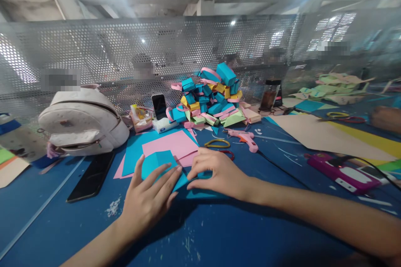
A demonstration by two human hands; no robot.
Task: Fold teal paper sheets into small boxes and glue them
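Observation:
A bright blue sheet of paper (160,160) lies partly folded in front of me, one flap standing up a little. My left hand (149,196) rests on it with the fingers stretched out. My right hand (219,172) has its thumb and fingers curled round the paper's right edge; part of the fold is hidden beneath them. Behind the hands lie pink sheets (171,144) over more blue paper (130,156). Just past my right hand are scissors (216,143) with yellow and red handles, and a pink glue gun (247,138).
A heap of folded paper boxes (206,100) stands at the back against a perforated metal screen (109,50). To the left are a white backpack (84,121) and a black phone (90,177). A purple power strip (341,173) lies right, near another person's hand (387,119).

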